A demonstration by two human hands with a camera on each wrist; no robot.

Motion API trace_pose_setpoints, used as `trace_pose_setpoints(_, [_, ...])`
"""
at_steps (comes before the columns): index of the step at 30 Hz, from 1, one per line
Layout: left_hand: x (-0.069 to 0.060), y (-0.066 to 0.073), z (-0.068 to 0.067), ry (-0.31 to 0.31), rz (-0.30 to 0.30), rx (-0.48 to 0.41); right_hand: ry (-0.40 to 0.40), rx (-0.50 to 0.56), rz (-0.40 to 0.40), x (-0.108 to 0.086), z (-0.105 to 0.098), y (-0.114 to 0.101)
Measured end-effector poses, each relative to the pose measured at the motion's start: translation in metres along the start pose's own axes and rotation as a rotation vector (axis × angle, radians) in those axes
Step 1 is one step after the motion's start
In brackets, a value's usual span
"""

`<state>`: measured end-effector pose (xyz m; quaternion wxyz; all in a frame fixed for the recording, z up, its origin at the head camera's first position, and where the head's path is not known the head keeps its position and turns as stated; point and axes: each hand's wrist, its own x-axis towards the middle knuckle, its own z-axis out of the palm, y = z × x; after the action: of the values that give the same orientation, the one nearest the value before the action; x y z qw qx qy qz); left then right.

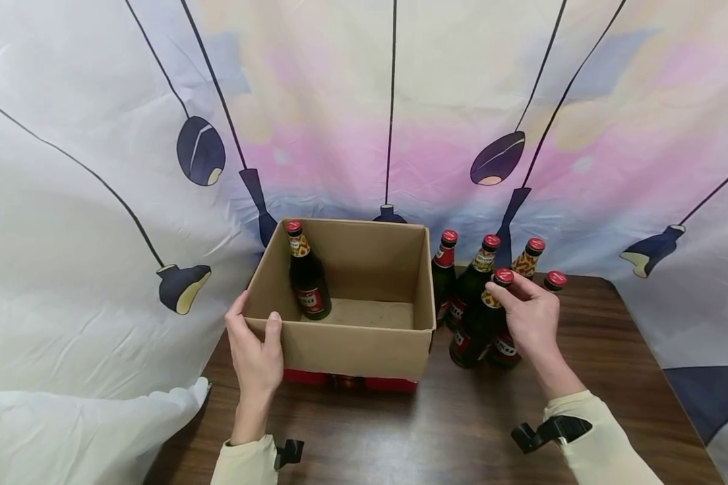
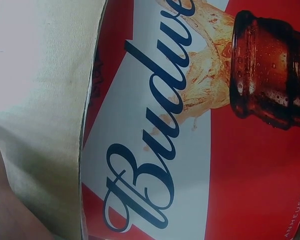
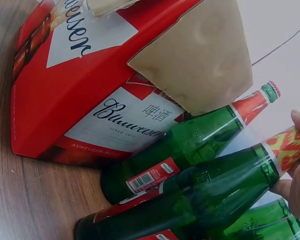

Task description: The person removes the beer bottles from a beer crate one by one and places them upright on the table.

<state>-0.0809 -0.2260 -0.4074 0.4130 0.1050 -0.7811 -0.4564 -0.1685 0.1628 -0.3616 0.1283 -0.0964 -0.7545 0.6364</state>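
A cardboard box (image 1: pixel 352 350) with its top flaps folded outward stands on the table, its outside printed red and white with beer lettering. One dark green beer bottle (image 1: pixel 309 286) is upright inside, in the back left part. My left hand (image 1: pixel 255 353) holds the box's front left corner, thumb over the front flap. To the right of the box, my right hand (image 1: pixel 530 320) pinches a green beer bottle (image 1: pixel 476 330) by its neck, just under the red cap. The bottle leans slightly; whether its base touches the table I cannot tell.
Several more capped green bottles stand close together right of the box, one of them a bottle with a red neck label (image 3: pixel 204 132) against the box's side. A patterned cloth (image 1: pixel 340 101) hangs behind the wooden table (image 1: pixel 613 350). White fabric (image 1: pixel 85 431) bulges at the left edge.
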Motion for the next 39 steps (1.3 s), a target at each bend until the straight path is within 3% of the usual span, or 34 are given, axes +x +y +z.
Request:
trace_pose_setpoints(14, [0.004,0.002,-0.001,0.020,0.024,-0.022,0.021,-0.024,-0.035,0.004,0.000,-0.002])
trace_pose_setpoints(26, [0.005,0.002,0.000,0.011,-0.001,-0.022,0.037,0.001,-0.024,0.002,0.003,-0.003])
trace_pose_setpoints(34, [0.003,0.000,0.002,0.006,-0.012,-0.022,-0.018,-0.092,0.003,0.002,-0.004,-0.009])
trace_pose_setpoints(39, [0.000,-0.001,0.003,-0.003,-0.018,-0.023,-0.046,-0.087,-0.039,0.004,-0.010,-0.017])
